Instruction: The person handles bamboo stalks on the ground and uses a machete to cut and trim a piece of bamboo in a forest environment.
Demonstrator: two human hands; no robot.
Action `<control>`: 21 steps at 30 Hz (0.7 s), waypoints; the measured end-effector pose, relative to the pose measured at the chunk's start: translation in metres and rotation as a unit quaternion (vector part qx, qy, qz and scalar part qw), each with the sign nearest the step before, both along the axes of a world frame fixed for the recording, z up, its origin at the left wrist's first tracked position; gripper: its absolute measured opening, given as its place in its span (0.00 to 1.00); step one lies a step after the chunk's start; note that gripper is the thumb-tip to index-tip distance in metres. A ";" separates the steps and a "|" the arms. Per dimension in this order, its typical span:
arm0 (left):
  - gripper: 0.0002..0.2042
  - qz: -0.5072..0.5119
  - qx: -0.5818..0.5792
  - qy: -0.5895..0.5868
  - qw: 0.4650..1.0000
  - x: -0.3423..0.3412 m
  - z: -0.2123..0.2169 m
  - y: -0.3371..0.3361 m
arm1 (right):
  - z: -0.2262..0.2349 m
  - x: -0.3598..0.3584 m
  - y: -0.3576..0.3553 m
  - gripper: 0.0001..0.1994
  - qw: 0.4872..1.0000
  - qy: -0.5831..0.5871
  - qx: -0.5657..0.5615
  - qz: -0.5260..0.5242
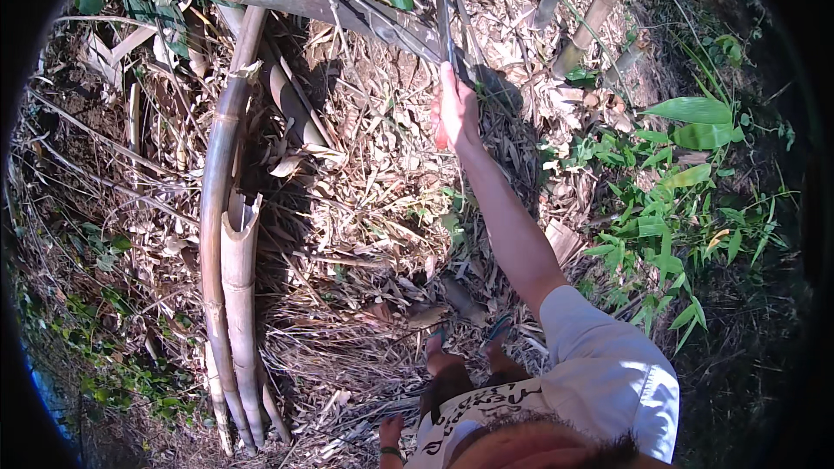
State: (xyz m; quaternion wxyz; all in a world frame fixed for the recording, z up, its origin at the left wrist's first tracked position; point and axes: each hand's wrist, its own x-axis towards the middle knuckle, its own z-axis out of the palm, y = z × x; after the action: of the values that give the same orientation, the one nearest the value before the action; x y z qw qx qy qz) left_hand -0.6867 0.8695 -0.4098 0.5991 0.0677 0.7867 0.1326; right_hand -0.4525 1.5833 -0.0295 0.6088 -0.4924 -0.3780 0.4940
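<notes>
My right arm reaches far forward, and my right hand (458,111) is closed round the reddish handle of a machete (445,22). Its long, narrow blade points away from me, beside a thick grey bamboo pole (334,7) lying across the far side; whether they touch I cannot tell. My left hand (392,428) hangs low by my side, a dark band on its wrist; it is too small to make out its fingers. To the left lie a long brown bamboo pole (211,200) and a paler bamboo piece (238,269) with a broken, hollow end.
Dry leaves and husks (373,182) cover the sunlit ground. Cut bamboo stumps (584,36) stand at the far right. Green leafy shoots (660,226) grow on the right, and thin dry branches (113,139) tangle on the left. My feet (434,343) stand in sandals near the bottom.
</notes>
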 end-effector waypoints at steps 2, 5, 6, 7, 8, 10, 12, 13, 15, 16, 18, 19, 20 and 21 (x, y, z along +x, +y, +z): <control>0.21 0.001 0.029 0.037 0.999 -0.004 0.000 0.007 | 0.084 0.024 -0.005 0.26 0.988 -0.007 0.153 -0.031; 0.20 0.066 0.047 0.012 0.997 -0.009 0.013 0.018 | 0.201 0.039 -0.030 0.28 0.930 0.022 0.364 -0.054; 0.21 0.088 0.048 0.010 0.995 -0.013 0.018 0.023 | 0.229 0.039 -0.046 0.29 0.908 0.038 0.412 -0.065; 0.21 0.116 0.052 0.007 0.992 -0.014 0.018 0.028 | 0.228 0.038 -0.041 0.29 0.894 0.053 0.436 -0.085; 0.21 0.145 0.056 0.005 0.988 -0.014 0.020 0.031 | 0.223 0.036 -0.034 0.29 0.880 0.070 0.459 -0.103; 0.21 0.091 0.052 0.065 0.992 -0.010 0.028 0.033 | 0.200 0.029 -0.014 0.29 0.848 0.104 0.501 -0.137; 0.20 0.078 0.048 0.086 0.992 -0.008 0.038 0.035 | 0.156 0.025 0.008 0.29 0.813 0.137 0.536 -0.180; 0.20 0.104 0.072 0.058 0.990 -0.009 0.041 0.038 | 0.083 0.018 0.039 0.30 0.880 0.090 0.418 -0.205; 0.19 0.115 0.117 -0.036 0.986 0.005 0.044 0.058 | -0.104 0.071 0.071 0.32 0.997 -0.025 -0.068 -0.017; 0.19 0.131 0.105 -0.021 0.986 0.010 0.045 0.057 | -0.150 0.082 0.054 0.32 0.981 0.084 -0.162 0.061; 0.16 0.173 0.097 0.004 0.980 -0.019 0.032 0.042 | -0.087 0.020 0.044 0.30 0.971 0.076 -0.216 0.068; 0.16 0.172 0.080 0.006 0.982 -0.014 0.031 0.028 | -0.068 0.033 0.035 0.28 0.974 0.021 -0.216 0.066; 0.15 0.152 0.053 -0.021 0.987 -0.012 0.039 0.021 | -0.055 0.058 0.025 0.26 0.979 -0.051 -0.190 0.058; 0.15 0.144 0.042 -0.037 0.988 -0.019 0.043 0.029 | -0.030 0.065 0.017 0.25 0.981 -0.106 -0.153 0.053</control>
State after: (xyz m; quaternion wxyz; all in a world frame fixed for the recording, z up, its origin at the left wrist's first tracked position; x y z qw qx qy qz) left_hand -0.7058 0.8984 -0.3669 0.5988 -0.0260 0.7594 0.2532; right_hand -0.3873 1.6003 -0.0598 0.4559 -0.6082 -0.3862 0.5226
